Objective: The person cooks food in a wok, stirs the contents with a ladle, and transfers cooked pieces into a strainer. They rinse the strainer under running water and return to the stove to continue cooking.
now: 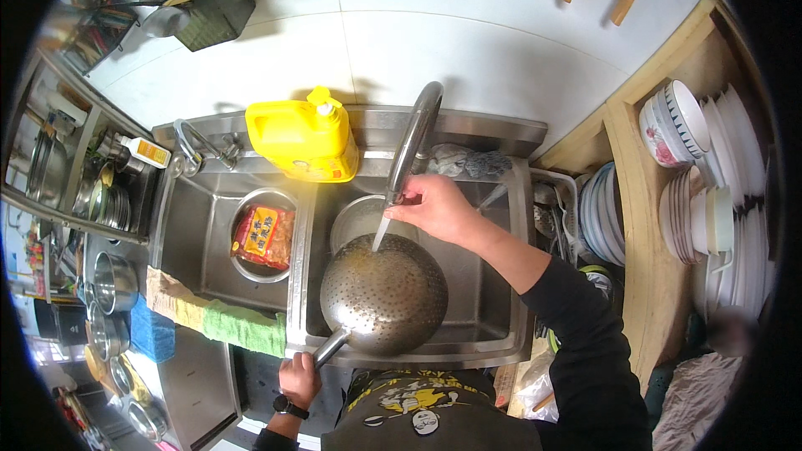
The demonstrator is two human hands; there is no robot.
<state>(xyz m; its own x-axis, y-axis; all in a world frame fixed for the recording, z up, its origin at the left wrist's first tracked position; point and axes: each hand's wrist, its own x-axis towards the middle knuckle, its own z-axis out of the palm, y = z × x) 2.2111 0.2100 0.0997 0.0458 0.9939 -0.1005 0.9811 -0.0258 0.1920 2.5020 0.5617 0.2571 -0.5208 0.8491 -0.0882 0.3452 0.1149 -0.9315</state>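
My left hand (299,379), a watch on its wrist, grips the tubular handle of a domed metal pan (385,300). Dark dots cover the pan's surface; whether they are holes or dents I cannot tell. It is over the right sink basin (479,294), its rounded underside apparently up. My right hand (438,208) has its fingers around the outlet end of the tall curved faucet (416,131). A stream of water (380,235) falls from there onto the pan's far side. Behind the pan, a round metal vessel (354,219) is partly hidden.
In the left basin (200,250), a metal bowl (241,199) holds a red food packet (266,235). A yellow pump jug (304,141) stands behind the divider. Cloths (241,326) hang over the front rim. Wooden shelving (645,225) with stacked dishes borders the right; a metal rack (94,119) borders the left.
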